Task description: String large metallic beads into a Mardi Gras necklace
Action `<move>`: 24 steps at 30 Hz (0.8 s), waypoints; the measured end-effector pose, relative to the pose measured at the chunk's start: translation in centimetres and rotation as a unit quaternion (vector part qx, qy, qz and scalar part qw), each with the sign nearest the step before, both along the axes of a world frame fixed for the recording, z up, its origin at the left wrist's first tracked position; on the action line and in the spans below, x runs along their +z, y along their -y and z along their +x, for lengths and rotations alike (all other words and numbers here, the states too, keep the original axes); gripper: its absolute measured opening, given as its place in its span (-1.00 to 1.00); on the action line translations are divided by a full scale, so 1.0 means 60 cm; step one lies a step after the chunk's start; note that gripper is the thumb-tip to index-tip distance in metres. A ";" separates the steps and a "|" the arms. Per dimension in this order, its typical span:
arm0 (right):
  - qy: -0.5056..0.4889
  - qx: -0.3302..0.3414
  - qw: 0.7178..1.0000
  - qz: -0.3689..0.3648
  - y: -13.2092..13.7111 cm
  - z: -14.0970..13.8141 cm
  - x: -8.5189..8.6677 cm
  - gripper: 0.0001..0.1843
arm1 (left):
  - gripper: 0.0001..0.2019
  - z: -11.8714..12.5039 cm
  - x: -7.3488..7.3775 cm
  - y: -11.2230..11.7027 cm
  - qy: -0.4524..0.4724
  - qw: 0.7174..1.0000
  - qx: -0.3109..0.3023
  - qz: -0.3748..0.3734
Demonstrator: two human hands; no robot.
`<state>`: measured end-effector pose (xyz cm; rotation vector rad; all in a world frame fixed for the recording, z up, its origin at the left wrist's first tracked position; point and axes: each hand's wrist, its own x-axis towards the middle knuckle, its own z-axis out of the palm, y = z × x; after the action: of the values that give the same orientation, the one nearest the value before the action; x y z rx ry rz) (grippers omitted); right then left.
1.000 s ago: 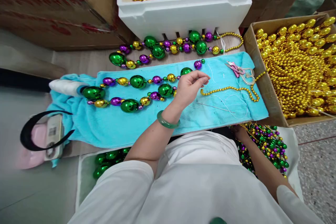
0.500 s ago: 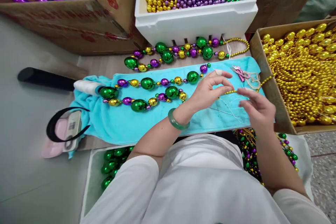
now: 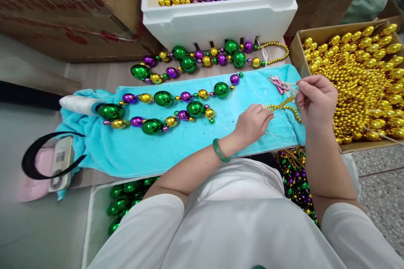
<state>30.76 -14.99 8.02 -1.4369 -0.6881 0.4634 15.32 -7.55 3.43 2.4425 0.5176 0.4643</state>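
Observation:
My left hand (image 3: pixel 252 124), with a green bangle at its wrist, is closed at the fingertips on one end of a short gold bead strand (image 3: pixel 285 103). My right hand (image 3: pixel 317 98) pinches a pale cord (image 3: pixel 292 85) beside small pink-handled scissors (image 3: pixel 277 85). The gold strand bends in a loop between the hands. Loose white thread (image 3: pixel 224 127) trails over the turquoise cloth (image 3: pixel 151 153). A strand of large green, purple and gold beads (image 3: pixel 153 126) lies in a U shape to the left, around a white thread spool (image 3: pixel 78 104).
Behind the cloth lies a finished-looking bead necklace (image 3: pixel 188 64), against a white foam box (image 3: pixel 217 23) of small beads. Gold bead strands fill a cardboard box (image 3: pixel 356 88) at right. A black ring-shaped band (image 3: pixel 30 149) sits at left. Green beads (image 3: pixel 118 206) are below the table edge.
My right hand has moved up to the cord by the scissors and closed there. My left hand has lowered and closed on the gold strand, which now loops. The view has shifted right.

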 end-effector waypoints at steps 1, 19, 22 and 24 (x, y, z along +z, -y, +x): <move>0.014 -0.001 1.000 -0.005 -0.002 0.005 0.003 -0.83 | -0.75 0.007 -0.017 0.011 -0.063 0.998 -0.018 0.026; 0.036 0.018 0.999 0.003 -0.034 0.040 0.016 -0.91 | -0.83 0.043 -0.030 -0.031 -0.195 0.978 0.001 -0.077; -0.006 0.080 0.996 -0.046 -0.032 0.029 0.008 -0.89 | -0.88 0.006 0.018 -0.063 -0.121 0.986 -0.022 -0.114; -0.055 0.147 0.983 -0.092 -0.034 0.012 -0.002 -0.85 | -0.90 -0.021 0.058 -0.087 -0.063 0.991 -0.035 -0.114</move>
<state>31.47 -12.98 7.88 -1.4745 -0.7865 0.8488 14.07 -2.32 6.91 2.2700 0.5048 0.2105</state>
